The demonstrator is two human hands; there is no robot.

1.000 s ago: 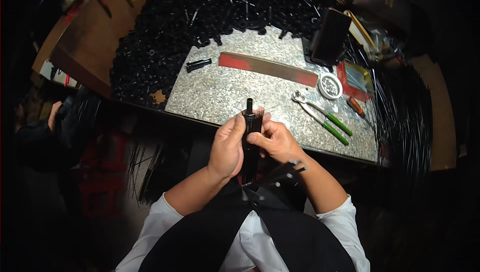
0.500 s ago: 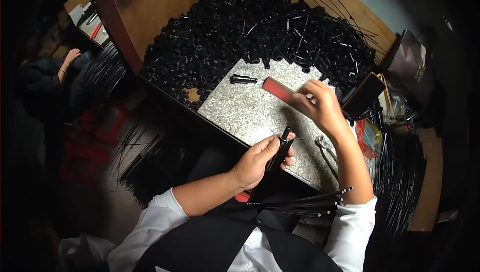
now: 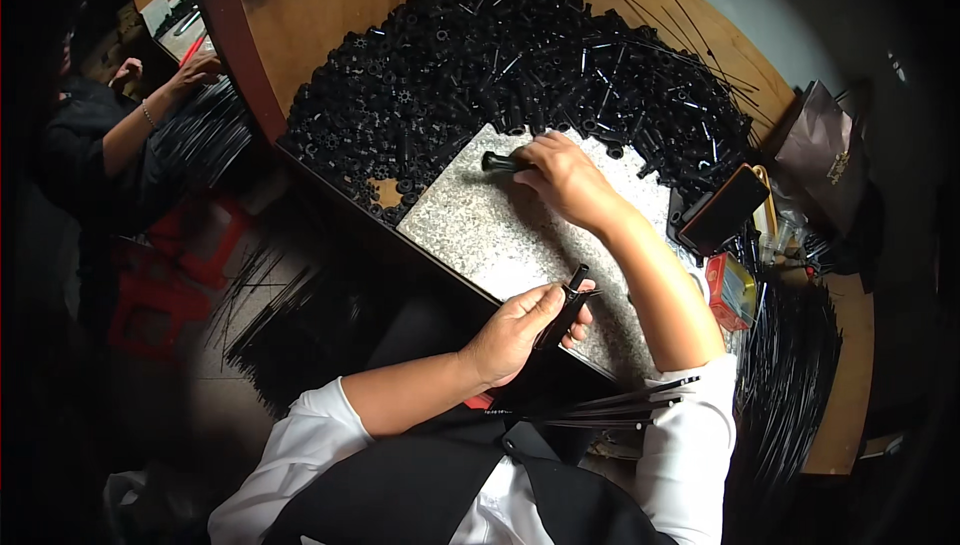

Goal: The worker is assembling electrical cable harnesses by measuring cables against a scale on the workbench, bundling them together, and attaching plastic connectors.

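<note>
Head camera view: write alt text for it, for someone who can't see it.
A person's right hand grips a short black tubular part over a speckled work surface, while the left hand holds slender black rod-like pieces near its edge. Beyond, a large heap of small black parts curves around the surface, with a phone at right.
</note>
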